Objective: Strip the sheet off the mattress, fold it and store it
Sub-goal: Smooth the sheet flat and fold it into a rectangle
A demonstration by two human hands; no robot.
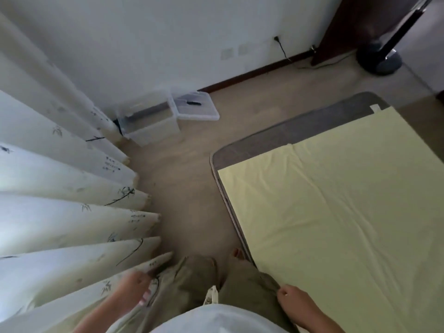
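Observation:
A pale yellow sheet (341, 212) lies flat on a grey mattress (276, 138) on the floor at the right. The mattress's far strip is bare, and the sheet shows a second layer edge near the far side. I stand at the mattress's near left corner. My right hand (296, 302) hangs beside my trouser leg, right at the sheet's near left edge, with its fingers curled in and nothing visibly held. Low on the left, my left hand (134, 293) hangs against the curtain with its fingers loose and holds nothing.
A pleated white curtain (60, 188) with ink prints fills the left side. A clear plastic storage box (149, 128) stands open at the wall, its lid (194, 106) lying next to it. A tower fan (382, 54) and a cable are at the back right.

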